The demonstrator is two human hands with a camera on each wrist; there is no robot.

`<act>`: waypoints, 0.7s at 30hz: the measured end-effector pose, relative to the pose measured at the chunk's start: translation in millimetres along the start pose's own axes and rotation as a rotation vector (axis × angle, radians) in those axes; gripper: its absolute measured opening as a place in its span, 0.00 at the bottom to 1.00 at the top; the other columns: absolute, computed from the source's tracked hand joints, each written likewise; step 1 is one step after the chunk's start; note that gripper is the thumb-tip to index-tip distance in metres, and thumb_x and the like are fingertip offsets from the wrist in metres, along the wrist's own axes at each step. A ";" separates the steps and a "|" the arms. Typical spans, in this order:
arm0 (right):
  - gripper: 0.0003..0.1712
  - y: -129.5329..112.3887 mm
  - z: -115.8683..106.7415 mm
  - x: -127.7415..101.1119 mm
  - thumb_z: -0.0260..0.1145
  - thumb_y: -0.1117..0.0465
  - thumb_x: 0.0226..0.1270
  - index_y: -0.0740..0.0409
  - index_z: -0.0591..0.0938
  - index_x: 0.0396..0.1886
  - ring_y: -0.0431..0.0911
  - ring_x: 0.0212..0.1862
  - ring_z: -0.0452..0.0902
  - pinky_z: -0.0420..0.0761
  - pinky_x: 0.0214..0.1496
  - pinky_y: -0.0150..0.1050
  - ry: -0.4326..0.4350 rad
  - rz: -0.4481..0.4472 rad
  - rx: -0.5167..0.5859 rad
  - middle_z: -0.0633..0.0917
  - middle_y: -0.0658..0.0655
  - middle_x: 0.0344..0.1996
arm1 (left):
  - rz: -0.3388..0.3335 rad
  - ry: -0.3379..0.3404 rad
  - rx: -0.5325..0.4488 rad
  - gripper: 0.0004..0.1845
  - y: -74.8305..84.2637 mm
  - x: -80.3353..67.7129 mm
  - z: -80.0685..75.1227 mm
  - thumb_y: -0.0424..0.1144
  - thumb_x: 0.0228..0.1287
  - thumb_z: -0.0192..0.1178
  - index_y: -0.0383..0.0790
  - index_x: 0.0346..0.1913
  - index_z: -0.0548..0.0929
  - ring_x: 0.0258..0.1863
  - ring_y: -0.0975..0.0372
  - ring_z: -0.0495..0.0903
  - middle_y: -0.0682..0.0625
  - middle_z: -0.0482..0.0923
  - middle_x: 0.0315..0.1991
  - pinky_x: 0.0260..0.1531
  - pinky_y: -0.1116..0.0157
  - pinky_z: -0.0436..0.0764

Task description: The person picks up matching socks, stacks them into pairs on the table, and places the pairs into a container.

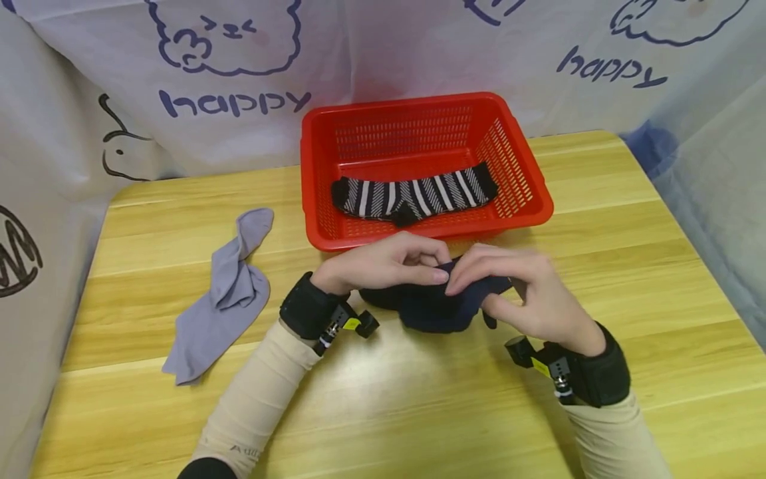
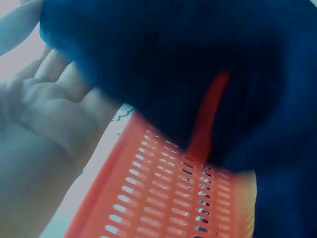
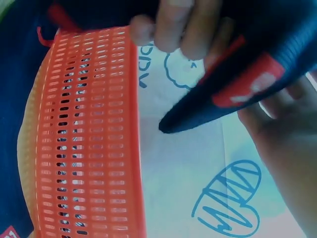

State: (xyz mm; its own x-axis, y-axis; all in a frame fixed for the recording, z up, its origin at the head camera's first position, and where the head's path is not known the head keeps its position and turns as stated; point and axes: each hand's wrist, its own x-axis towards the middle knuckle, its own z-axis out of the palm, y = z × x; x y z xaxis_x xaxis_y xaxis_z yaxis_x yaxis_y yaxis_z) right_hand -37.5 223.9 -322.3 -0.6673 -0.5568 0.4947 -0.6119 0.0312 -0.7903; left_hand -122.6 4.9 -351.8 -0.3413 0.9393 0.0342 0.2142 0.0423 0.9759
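Observation:
Close in front of the red basket, a dark navy sock [image 1: 439, 309] hangs bunched between both hands. My left hand [image 1: 389, 263] pinches its upper edge with thumb and fingers. From the other side my right hand [image 1: 532, 293] grips the cloth, its fingers meeting the left thumb. The right wrist view shows a red patch [image 3: 250, 82] with a pale mark on the navy cloth. In the left wrist view the dark fabric [image 2: 148, 64] covers the fingertips, and a red strip shows on it. A grey sock pair [image 1: 224, 293] lies crumpled on the table, left of my left hand.
The red plastic basket [image 1: 308, 179] stands at the back middle of the wooden table [image 1: 383, 412]. Striped black-and-white socks [image 1: 413, 196] lie inside it. Behind rises a white cloth [image 1: 419, 53] with blue drawings.

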 end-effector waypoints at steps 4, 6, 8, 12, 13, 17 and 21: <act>0.20 -0.5 0.2 -0.3 0.56 0.75 0.53 0.57 0.84 0.44 0.45 0.49 0.80 0.75 0.61 0.36 -0.057 -0.005 0.035 0.86 0.54 0.42 | 0.000 -0.009 0.015 0.03 3.9 -2.9 -3.3 0.35 0.70 0.57 0.39 0.41 0.78 0.34 0.59 0.73 0.51 0.74 0.30 0.38 0.67 0.69; 0.19 -0.4 0.6 -0.2 0.57 0.75 0.54 0.58 0.84 0.43 0.45 0.50 0.79 0.75 0.60 0.37 -0.033 0.012 0.047 0.85 0.54 0.43 | -0.002 -0.013 0.029 0.03 5.8 -4.9 -5.0 0.35 0.70 0.57 0.40 0.42 0.78 0.34 0.59 0.74 0.51 0.75 0.31 0.38 0.67 0.70; 0.19 0.2 1.1 0.3 0.57 0.77 0.55 0.61 0.83 0.44 0.46 0.51 0.78 0.75 0.61 0.36 0.020 0.051 0.035 0.84 0.56 0.44 | -0.004 -0.015 0.039 0.04 7.5 -6.9 -6.3 0.35 0.70 0.57 0.40 0.43 0.78 0.35 0.59 0.75 0.51 0.76 0.31 0.39 0.67 0.70; 0.22 1.6 2.6 2.5 0.63 0.76 0.59 0.60 0.79 0.54 0.46 0.56 0.76 0.74 0.62 0.30 0.096 0.241 -0.091 0.82 0.57 0.51 | -0.007 -0.032 0.054 0.05 10.4 -11.0 -8.1 0.35 0.69 0.58 0.38 0.45 0.78 0.33 0.58 0.74 0.50 0.74 0.28 0.37 0.67 0.69; 0.24 2.5 2.7 2.9 0.65 0.74 0.61 0.58 0.78 0.57 0.45 0.57 0.76 0.74 0.62 0.29 0.092 0.305 -0.130 0.81 0.56 0.54 | -0.008 -0.040 0.054 0.06 11.3 -12.1 -8.2 0.34 0.69 0.58 0.38 0.45 0.77 0.32 0.58 0.74 0.50 0.73 0.28 0.36 0.67 0.69; 0.29 7.2 2.4 5.1 0.68 0.62 0.64 0.47 0.73 0.64 0.43 0.61 0.74 0.74 0.65 0.37 -0.022 0.490 -0.192 0.79 0.49 0.60 | -0.014 -0.086 0.068 0.08 16.3 -15.8 -7.7 0.34 0.68 0.59 0.39 0.47 0.77 0.34 0.60 0.75 0.52 0.75 0.30 0.38 0.68 0.72; 0.25 11.7 2.8 5.5 0.71 0.59 0.62 0.43 0.77 0.59 0.39 0.65 0.72 0.71 0.68 0.51 -0.136 0.495 -0.156 0.79 0.45 0.61 | -0.014 -0.131 0.123 0.09 21.7 -18.3 -7.6 0.35 0.67 0.61 0.39 0.48 0.79 0.38 0.64 0.76 0.53 0.79 0.36 0.42 0.68 0.76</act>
State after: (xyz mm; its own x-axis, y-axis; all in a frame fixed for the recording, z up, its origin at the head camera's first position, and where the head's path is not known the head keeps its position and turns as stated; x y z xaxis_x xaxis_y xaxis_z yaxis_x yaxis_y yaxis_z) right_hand -47.1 218.8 -329.9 -0.8373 -0.5466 0.0168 -0.3005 0.4343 -0.8491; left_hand -118.7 -13.9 -329.6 -0.2248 0.9743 -0.0150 0.3231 0.0890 0.9422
